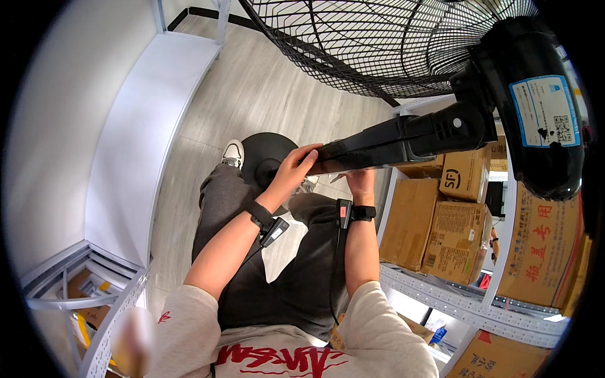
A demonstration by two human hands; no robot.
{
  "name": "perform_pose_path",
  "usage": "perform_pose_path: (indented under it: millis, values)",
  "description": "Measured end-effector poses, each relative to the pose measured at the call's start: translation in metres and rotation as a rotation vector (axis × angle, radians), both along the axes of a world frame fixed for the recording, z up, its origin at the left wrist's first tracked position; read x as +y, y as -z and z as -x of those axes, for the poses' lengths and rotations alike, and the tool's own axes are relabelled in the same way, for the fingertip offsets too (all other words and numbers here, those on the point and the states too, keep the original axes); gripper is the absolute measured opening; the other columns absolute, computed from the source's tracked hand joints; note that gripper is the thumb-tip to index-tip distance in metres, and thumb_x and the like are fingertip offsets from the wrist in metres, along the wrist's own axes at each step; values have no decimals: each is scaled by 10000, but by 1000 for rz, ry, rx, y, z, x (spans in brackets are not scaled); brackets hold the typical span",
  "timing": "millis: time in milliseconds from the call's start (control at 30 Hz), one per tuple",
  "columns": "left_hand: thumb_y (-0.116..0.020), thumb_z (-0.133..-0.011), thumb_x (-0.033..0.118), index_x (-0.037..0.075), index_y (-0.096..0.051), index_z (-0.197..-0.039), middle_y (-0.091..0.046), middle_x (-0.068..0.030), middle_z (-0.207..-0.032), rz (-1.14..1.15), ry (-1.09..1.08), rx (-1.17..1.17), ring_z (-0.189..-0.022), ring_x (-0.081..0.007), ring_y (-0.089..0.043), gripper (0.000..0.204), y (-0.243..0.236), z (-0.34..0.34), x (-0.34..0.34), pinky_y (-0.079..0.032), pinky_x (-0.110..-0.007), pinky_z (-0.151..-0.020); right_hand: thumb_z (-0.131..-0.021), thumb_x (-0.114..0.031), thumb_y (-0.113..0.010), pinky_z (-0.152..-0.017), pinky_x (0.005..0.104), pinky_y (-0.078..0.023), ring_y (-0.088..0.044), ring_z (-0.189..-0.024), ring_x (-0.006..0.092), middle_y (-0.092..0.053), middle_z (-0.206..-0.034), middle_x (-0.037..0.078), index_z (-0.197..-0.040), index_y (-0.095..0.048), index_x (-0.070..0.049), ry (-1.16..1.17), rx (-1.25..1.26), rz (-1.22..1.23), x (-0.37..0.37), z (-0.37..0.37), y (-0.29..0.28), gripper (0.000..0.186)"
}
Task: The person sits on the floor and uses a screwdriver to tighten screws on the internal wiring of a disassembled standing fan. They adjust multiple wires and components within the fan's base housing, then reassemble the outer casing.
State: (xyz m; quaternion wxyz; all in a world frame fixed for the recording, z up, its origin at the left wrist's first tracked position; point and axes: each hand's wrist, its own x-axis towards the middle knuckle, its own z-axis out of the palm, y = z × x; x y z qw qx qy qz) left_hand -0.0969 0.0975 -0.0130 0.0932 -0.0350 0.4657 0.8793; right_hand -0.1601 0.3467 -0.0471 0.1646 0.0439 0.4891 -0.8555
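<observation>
A large black pedestal fan stands in front of me, its pole (365,148) rising to the upper right toward the motor housing (541,107). On that housing is a white and blue label. The round black base (257,148) rests on the floor by my shoe. My left hand (295,169) is closed against the left side of the pole, fingers bent over its upper face. Close by, my right hand (360,183) is at the pole's right side, its fingers partly hidden under it. A thin pale sheet, like a wipe (338,178), shows at its fingertips.
The fan's wire cage (378,44) spans the top. A white shelf board (142,126) runs along the left. On the right, a metal rack (441,301) holds several cardboard boxes (406,220). Bands with small black devices (274,232) circle my wrists.
</observation>
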Motion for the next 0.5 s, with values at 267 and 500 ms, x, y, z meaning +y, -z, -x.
perform_pose_path:
  millis: [267,500]
  values:
    - [-615,-1031,249,42,-609,-1355,-623,-84,-1278,13,-8,17,-1174,-155,-592,385,-9,-6,-3,-475,-301,-1012,-1014,-418,-544,-577,361,-574,-672,-876,229,-695,-1129,59,-1299,-598,-104,11,29,-57,-2,-3,-2,427]
    - [-565,-1056,240,52,-555,-1408,-601,-55,-1318,62,-4,64,-1201,-149,-546,400,-2,-7,-3,-419,-319,-1060,-1000,-401,-580,-579,370,-587,-688,-959,249,-687,-1172,57,-1330,-578,-108,3,71,-183,-1,0,-1,441]
